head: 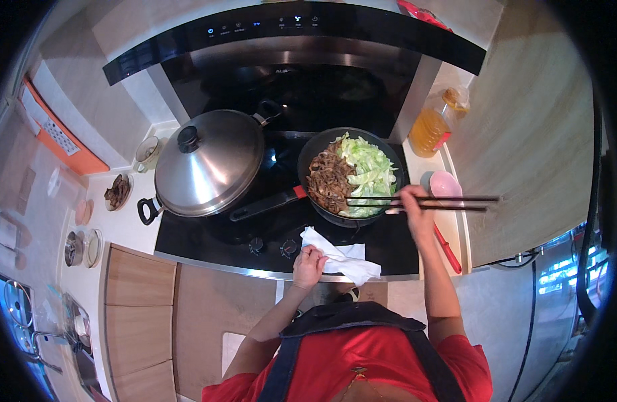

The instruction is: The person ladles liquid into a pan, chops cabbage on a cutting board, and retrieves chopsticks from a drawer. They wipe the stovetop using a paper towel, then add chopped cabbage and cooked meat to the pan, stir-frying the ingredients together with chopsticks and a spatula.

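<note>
A dark frying pan (316, 143) on the right side of the black glass stove holds browned sliced food (329, 182) on its left and shredded pale green cabbage or lettuce (369, 168) on its right. My right hand (415, 206), at the pan's right rim, grips a pair of long dark chopsticks (459, 199), whose tips touch the food near the line between the two. Near the stove's front edge, my left hand (309, 265) holds the left end of a white cloth (346, 256) beside the control knobs (288, 248).
A lidded wok (213, 166) covers the stove's left side. To the right stand an oil bottle (430, 128), a pink bowl (446, 187) and a red-handled utensil (446, 249). A plate of dark food (118, 193) and a cup (148, 152) sit left. The range hood (298, 25) hangs beyond.
</note>
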`<state>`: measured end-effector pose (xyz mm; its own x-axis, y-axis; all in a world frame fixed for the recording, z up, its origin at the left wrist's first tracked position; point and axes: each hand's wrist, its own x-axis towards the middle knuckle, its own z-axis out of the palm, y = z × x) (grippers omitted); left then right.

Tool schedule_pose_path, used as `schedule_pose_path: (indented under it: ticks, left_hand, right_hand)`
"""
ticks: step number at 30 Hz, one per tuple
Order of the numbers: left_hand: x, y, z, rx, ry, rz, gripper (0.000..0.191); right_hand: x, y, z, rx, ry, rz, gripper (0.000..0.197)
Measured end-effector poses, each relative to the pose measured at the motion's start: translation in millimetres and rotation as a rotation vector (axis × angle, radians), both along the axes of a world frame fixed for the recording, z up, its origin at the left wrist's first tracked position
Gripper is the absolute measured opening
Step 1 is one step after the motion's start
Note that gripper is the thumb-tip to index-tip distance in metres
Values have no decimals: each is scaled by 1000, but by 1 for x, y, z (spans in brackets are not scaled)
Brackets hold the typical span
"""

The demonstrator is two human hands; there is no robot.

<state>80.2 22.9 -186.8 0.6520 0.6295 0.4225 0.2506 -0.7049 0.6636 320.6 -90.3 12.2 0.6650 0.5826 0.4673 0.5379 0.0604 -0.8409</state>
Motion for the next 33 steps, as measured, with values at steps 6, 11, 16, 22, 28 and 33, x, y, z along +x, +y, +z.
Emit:
schedule_pose_path:
  ticks: [6,11,16,22,28,33]
  left_hand:
    - [-2,0,-2,-33,9,8,19]
    - [0,2,-6,-2,5,-3,19]
    - [-4,1,-1,-3,6,0,21]
    - [-1,0,-1,-5,-15,4,21]
    - [-2,0,1,13,18,17,20]
    - [-3,1,0,49,23,23,19]
  right_hand:
    - [-3,-18,39,78,403,78,12]
    - [16,19,10,27,-71,-38,18]
    - [-29,32,-5,-84,-189,269,15]
    - [11,11,-11,48,-149,92,12]
    - [27,5,2,30,146,74,15]
    - [35,58,4,9,-101,60,14]
